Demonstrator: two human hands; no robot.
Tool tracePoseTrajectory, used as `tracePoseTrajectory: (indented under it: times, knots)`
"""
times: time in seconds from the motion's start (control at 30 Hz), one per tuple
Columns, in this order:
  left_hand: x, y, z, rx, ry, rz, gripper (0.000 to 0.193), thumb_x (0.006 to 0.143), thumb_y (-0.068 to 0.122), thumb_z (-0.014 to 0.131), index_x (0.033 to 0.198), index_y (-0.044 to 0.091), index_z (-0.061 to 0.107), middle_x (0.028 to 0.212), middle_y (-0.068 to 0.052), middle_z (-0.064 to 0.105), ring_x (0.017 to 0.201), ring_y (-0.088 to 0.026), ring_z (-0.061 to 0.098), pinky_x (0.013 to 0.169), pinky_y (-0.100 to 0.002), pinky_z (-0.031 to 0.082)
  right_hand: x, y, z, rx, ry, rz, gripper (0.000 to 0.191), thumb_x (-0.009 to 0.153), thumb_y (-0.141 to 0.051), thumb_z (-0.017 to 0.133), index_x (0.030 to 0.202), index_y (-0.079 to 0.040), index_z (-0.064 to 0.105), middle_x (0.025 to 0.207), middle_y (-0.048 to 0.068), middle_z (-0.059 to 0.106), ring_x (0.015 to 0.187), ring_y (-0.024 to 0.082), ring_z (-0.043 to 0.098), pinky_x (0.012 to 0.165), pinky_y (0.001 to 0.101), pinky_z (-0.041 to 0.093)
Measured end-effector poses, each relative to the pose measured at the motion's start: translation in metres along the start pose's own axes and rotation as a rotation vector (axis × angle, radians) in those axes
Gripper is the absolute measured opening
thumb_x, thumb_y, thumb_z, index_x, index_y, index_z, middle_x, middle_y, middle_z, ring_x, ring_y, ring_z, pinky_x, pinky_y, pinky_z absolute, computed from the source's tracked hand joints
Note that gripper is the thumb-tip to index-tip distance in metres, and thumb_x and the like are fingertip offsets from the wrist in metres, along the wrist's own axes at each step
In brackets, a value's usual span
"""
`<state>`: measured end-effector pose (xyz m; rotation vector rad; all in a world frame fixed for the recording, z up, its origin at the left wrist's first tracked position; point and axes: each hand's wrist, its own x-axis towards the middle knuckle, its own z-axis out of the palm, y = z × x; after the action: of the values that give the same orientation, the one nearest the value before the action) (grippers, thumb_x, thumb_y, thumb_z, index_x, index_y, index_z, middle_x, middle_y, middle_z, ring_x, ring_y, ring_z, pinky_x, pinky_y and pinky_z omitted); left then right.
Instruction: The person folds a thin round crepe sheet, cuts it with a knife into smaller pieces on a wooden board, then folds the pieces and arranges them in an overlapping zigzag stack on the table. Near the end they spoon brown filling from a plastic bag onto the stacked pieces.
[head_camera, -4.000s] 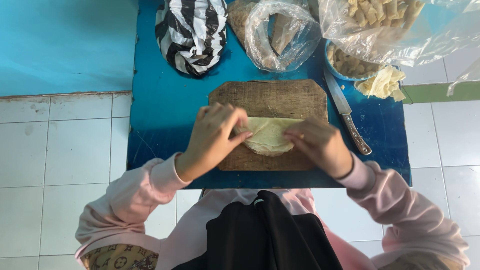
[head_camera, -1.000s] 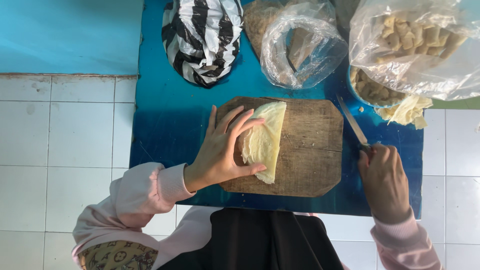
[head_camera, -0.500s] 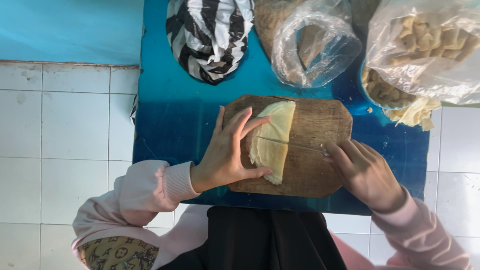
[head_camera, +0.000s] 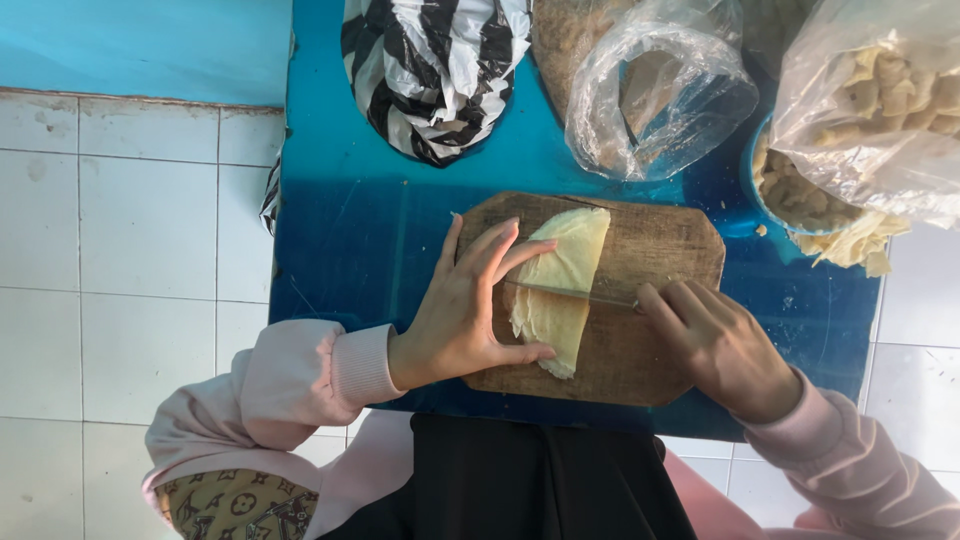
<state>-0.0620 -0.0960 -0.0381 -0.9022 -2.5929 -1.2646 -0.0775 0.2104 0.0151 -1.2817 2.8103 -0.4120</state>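
- Nearest, pink sleeves and dark clothing at the near edge of the low blue table (head_camera: 350, 240), set on a white tiled floor (head_camera: 130, 230)
- Left hand (head_camera: 465, 315) spread wide and pressed flat, fingers fanned over the left edge of the folded pale yellow dough sheet (head_camera: 560, 285), apparently to pin it down against sliding
- Right hand (head_camera: 725, 345) closed around a handle, thin metal knife blade (head_camera: 585, 293) laid crosswise over the sheet, just clear of the left fingertips
- Folded sheet lying on the left half of the worn brown wooden cutting board (head_camera: 650, 320), board placed on the near middle of the table to take the blade
- Farther right, blue bowl (head_camera: 765, 195) of pale yellow pieces under a clear plastic bag (head_camera: 880, 110)
- Farthest, crumpled clear plastic bag (head_camera: 655, 90) and black-and-white striped plastic bag (head_camera: 435, 70), well apart from the board
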Motion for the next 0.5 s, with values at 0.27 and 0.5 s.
tracePoseTrajectory:
  times: [0.27, 0.5]
  knots:
    - [0.000, 0.001, -0.001, -0.009, 0.016, -0.013, 0.134, 0.078, 0.062, 0.086, 0.163, 0.014, -0.005, 0.159, -0.005, 0.048, 0.152, -0.037, 0.039, 0.126, -0.074, 0.014, 0.001, -0.010, -0.012, -0.036, -0.014, -0.009, 0.050, 0.070, -0.001, 0.072, 0.118, 0.006, 0.061, 0.085, 0.010, 0.062, 0.073, 0.023, 0.066, 0.066, 0.0358, 0.056]
    - [-0.001, 0.000, -0.001, -0.015, -0.001, -0.021, 0.133, 0.078, 0.063, 0.085, 0.164, 0.016, -0.006, 0.160, -0.004, 0.048, 0.153, -0.035, 0.039, 0.126, -0.075, 0.013, 0.004, -0.005, -0.014, -0.010, -0.082, 0.002, 0.050, 0.068, 0.002, 0.069, 0.118, 0.003, 0.061, 0.086, 0.009, 0.061, 0.073, 0.022, 0.066, 0.067, 0.0356, 0.057]
